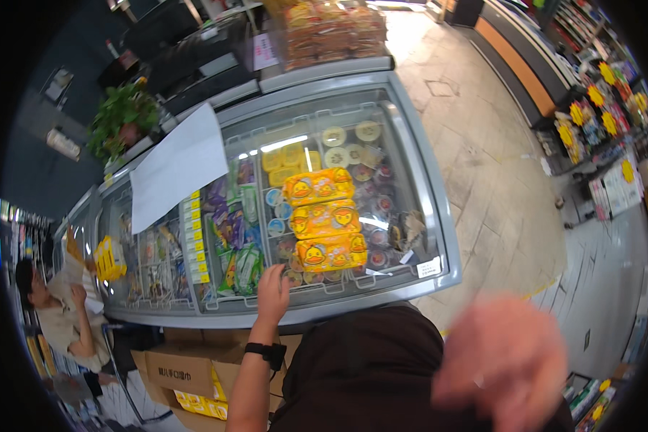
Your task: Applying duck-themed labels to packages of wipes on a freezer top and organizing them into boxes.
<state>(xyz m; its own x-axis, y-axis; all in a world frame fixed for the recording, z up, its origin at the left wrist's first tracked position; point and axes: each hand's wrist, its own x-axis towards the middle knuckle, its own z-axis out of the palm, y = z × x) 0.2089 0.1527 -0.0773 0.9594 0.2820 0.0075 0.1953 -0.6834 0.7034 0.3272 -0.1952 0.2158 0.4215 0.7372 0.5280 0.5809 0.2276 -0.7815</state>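
Note:
Three yellow-orange wipes packs (328, 218) printed with cartoon ducks lie in a row on the glass top of a chest freezer (313, 302). My left hand (273, 291), with a black band on its wrist, rests at the near edge of the glass, just left of the nearest pack. It holds nothing, and its thumb stands apart from the fingers. Close to the camera at the lower right, my right hand (502, 356) is blurred by motion; its fingers cannot be made out. Through the glass, tubs and wrapped ice creams (248, 267) show in wire baskets.
An opened cardboard box (178, 370) with yellow packs inside stands below the freezer at left. A large white sheet (181, 167) lies on the freezer. Farther left, a seated person (67, 318) holds papers near another yellow pack (109, 258). Stacked snack packets (335, 32) stand behind.

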